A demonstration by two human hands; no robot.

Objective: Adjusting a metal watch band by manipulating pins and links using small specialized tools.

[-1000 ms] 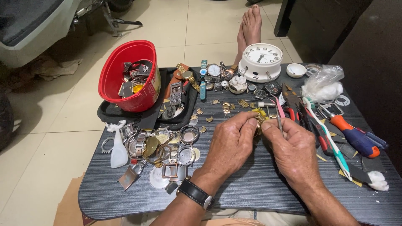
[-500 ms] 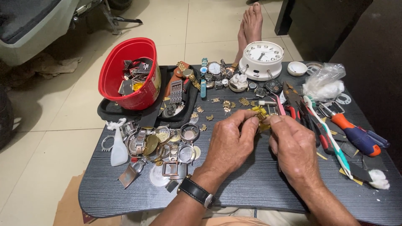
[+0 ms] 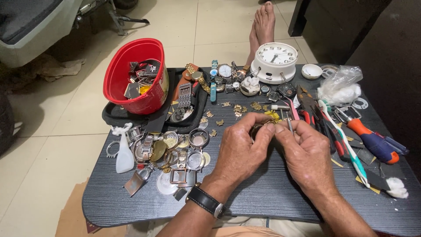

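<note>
- Gold-toned small watch part, pinched in our left hand above the dark table; fingers closed around it
- our right hand grips a thin tool, tip at the part; we judge fine fitting underway
- next move calls for steady pressure, we think; loose links lie near

Both forearms rise from the bottom edge toward frame centre. Left hand curled, knuckles up, fingers pinched together. Right hand mirrors it, fingertips meeting the left's. Bare foot at top centre.
</note>
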